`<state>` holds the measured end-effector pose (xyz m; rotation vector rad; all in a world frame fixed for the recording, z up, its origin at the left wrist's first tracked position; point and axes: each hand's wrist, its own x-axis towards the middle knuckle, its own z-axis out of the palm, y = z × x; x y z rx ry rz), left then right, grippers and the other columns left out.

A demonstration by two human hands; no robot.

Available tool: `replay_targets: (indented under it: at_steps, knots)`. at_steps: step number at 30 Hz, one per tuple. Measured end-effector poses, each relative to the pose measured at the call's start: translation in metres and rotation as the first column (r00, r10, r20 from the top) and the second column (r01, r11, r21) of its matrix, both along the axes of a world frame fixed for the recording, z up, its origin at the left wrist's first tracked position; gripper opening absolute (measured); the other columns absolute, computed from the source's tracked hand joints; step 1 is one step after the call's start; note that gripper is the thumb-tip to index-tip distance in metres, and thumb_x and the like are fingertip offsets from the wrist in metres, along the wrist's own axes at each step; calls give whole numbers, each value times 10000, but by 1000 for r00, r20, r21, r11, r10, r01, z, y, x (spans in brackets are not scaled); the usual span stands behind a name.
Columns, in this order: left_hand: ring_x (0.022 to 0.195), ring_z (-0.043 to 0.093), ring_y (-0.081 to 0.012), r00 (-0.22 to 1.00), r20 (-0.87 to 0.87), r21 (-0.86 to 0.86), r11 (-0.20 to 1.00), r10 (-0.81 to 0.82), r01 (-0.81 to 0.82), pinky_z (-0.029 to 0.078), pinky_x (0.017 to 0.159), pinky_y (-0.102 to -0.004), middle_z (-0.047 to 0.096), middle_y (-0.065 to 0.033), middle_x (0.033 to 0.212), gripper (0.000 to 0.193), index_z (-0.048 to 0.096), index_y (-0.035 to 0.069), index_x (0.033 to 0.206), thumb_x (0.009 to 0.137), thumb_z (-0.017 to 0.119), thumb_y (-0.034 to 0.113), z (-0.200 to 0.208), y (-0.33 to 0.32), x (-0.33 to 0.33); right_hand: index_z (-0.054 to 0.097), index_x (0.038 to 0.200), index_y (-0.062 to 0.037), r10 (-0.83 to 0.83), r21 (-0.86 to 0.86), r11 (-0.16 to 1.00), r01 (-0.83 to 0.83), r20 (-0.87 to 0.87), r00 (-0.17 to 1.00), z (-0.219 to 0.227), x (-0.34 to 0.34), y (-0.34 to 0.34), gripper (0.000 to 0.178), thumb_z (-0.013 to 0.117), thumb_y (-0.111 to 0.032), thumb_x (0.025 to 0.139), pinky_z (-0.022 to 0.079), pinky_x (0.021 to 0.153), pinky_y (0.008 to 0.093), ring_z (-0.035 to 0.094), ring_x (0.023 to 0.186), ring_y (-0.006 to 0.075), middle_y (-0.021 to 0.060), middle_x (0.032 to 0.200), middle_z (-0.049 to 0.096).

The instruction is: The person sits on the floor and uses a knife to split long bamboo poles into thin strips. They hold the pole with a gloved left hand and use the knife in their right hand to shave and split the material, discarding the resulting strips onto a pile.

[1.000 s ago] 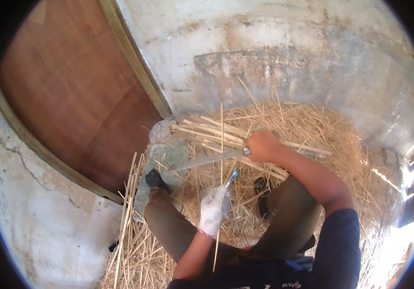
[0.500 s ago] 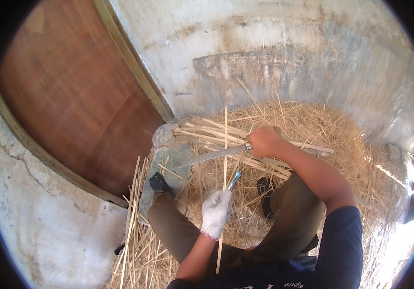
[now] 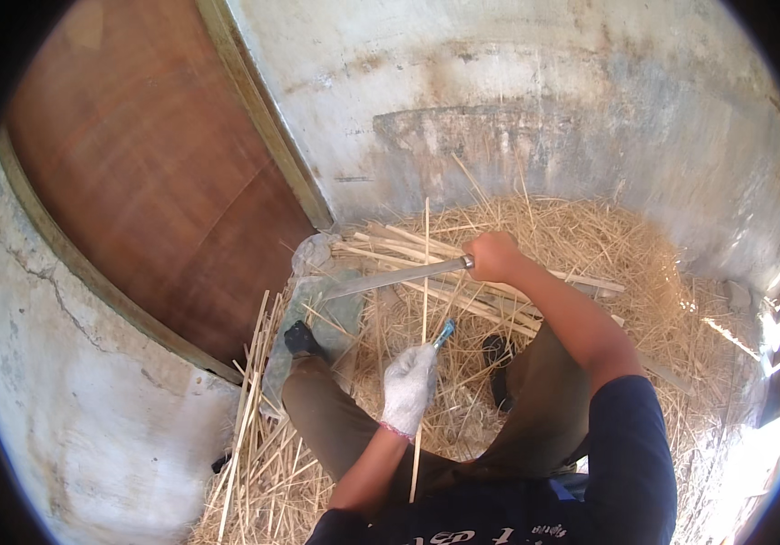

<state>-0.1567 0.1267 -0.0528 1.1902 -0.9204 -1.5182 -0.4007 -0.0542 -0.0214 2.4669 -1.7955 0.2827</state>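
My left hand [image 3: 408, 389], in a white knit glove, is closed around a long thin bamboo strip [image 3: 425, 304] that points away from me. A short blue-green patterned piece [image 3: 445, 331] sticks out beside the glove's thumb side; its kind is not clear. My bare right hand [image 3: 495, 257] grips the handle of a long knife [image 3: 399, 276], with a metal collar at the handle end. Its blade points left and crosses the strip beyond the glove; whether they touch I cannot tell. The knife's handle is mostly hidden in my fist.
Split bamboo pieces [image 3: 399, 245] lie across a heap of shavings [image 3: 590, 232] by the wall. More strips [image 3: 246, 400] lean at the left, near the brown door [image 3: 163, 182]. A greenish stone slab [image 3: 340, 300] lies by my left foot [image 3: 300, 339].
The knife and my right hand have moved slightly farther from me. My left hand and the strip have shifted a little the same way. Both grips stay the same.
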Motion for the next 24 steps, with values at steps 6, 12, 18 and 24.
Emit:
replay_targets:
  at_steps: [6,12,18,24]
  knots:
    - [472,399,-22,996,-79,12,999,-29,30,295,416,-218,466,93,605,226,584,139,825,1028,656,208,1,18,-1,759,963,-136,-338,144,938,316,171,925,20,-13,-1,192,676,-254,837,583,792,472,742,881,315,127,864,737]
    - [477,392,-36,984,-62,-10,986,-168,168,292,423,-218,476,79,632,228,604,108,867,1033,651,258,7,32,-3,773,959,-79,-483,2,858,513,338,807,24,-81,-11,242,671,-285,885,580,811,501,730,897,388,208,922,738]
    - [390,457,-129,988,-64,-22,990,-139,138,395,386,-273,486,-4,526,314,622,46,862,1061,565,283,-6,6,13,751,923,-33,-483,30,862,506,353,801,15,-76,-10,287,710,-307,849,573,776,498,715,858,413,218,890,735]
    - [441,503,-132,989,-119,-174,983,-84,63,430,409,-269,531,-29,581,307,649,6,958,1075,556,274,-7,-22,19,765,884,-75,-254,122,967,224,554,793,19,-37,-6,245,692,-307,911,528,636,409,660,658,240,102,708,688]
